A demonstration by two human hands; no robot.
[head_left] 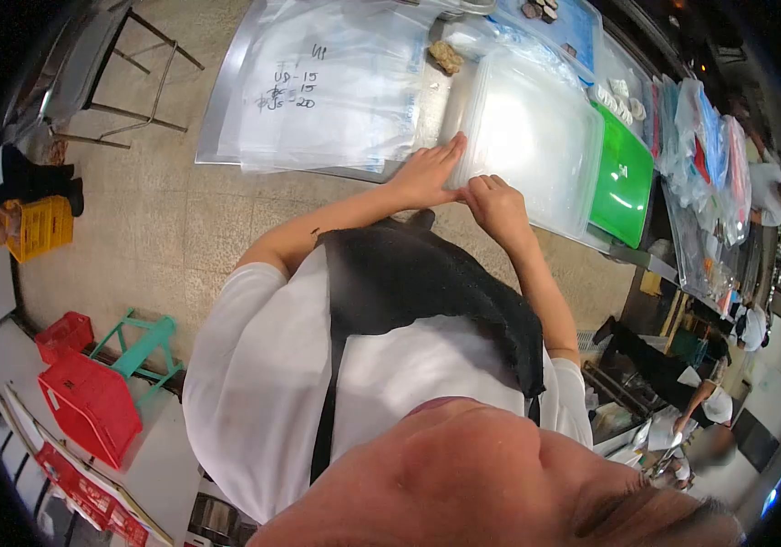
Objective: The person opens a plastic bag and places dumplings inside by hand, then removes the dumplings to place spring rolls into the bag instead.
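Observation:
A stack of clear, rectangular plastic lids or shallow trays (536,137) lies on the metal table in front of me. At its near left corner, my left hand (425,175) rests against the edge with index finger and thumb stretched apart. Close beside it, my right hand (497,205) has its fingers curled and pinches the near edge of the clear plastic. The two hands almost meet at that corner. How many layers the right fingers hold is hidden.
Plastic sheets over handwritten paper (318,100) lie left of the stack. A green lid or tray (623,178) sits to its right, a blue tray (582,23) behind. Plastic bags (696,137) hang at right. Red crates (90,406) and a stool (140,351) stand behind me; other people work nearby.

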